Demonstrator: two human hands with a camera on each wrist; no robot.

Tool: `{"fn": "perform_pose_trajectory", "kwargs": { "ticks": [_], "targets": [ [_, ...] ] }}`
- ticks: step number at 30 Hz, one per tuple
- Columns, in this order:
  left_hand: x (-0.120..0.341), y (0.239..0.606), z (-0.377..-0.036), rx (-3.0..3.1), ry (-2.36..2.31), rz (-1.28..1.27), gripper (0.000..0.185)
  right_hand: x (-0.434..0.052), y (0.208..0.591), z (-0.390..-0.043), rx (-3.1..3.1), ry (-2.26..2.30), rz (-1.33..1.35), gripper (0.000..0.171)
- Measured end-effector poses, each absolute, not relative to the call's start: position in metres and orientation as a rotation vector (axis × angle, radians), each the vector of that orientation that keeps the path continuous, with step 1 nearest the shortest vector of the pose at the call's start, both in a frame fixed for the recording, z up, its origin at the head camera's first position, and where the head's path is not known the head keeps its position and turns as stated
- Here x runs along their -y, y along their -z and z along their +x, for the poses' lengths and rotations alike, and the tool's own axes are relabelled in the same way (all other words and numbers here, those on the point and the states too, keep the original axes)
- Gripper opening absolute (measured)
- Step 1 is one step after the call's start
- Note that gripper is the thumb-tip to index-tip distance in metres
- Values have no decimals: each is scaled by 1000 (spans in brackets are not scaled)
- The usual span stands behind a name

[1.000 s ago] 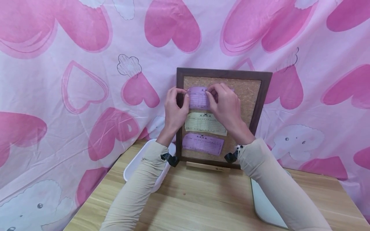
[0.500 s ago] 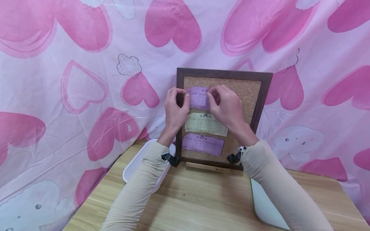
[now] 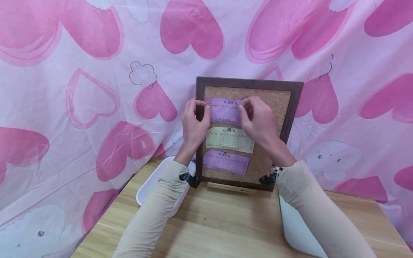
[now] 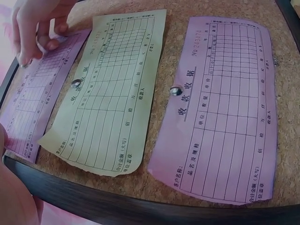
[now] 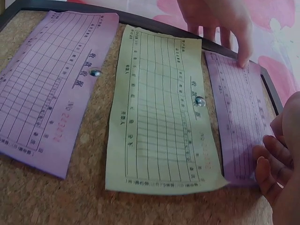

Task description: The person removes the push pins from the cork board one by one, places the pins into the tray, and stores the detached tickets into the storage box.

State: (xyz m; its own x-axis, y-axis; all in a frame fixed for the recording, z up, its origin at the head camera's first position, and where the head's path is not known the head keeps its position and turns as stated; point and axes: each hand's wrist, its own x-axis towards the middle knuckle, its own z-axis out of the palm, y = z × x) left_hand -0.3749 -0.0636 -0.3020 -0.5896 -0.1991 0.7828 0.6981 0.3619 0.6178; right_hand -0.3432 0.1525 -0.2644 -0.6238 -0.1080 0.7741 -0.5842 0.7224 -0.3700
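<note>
A person's left hand [image 3: 195, 122] pinches one end of a lined purple paper slip [image 3: 224, 111] while the equally near right hand [image 3: 262, 122], its grip partly hidden, seems to pinch toward the other, the long axis running between them across the upper left of a dark-framed brown cork board [image 3: 250, 83].

The left forearm [image 3: 150, 215] and right forearm [image 3: 322, 208] stretch forward and up, leaning inward. The left hand [image 3: 194, 123] lies at the board's [image 3: 250, 83] left edge near its upper corner, index finger and thumb pinching. The right hand [image 3: 262, 122], inside the right edge, pinches likewise, its other fingers curled.
</note>
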Motion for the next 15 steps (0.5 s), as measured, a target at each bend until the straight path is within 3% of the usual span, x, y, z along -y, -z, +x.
{"fn": "perform_pose_trajectory", "kwargs": {
  "ticks": [15],
  "targets": [
    [73, 290, -354, 1620, 1546, -472, 13, -195, 281, -329, 1936, -874, 516, 15]
  ]
}}
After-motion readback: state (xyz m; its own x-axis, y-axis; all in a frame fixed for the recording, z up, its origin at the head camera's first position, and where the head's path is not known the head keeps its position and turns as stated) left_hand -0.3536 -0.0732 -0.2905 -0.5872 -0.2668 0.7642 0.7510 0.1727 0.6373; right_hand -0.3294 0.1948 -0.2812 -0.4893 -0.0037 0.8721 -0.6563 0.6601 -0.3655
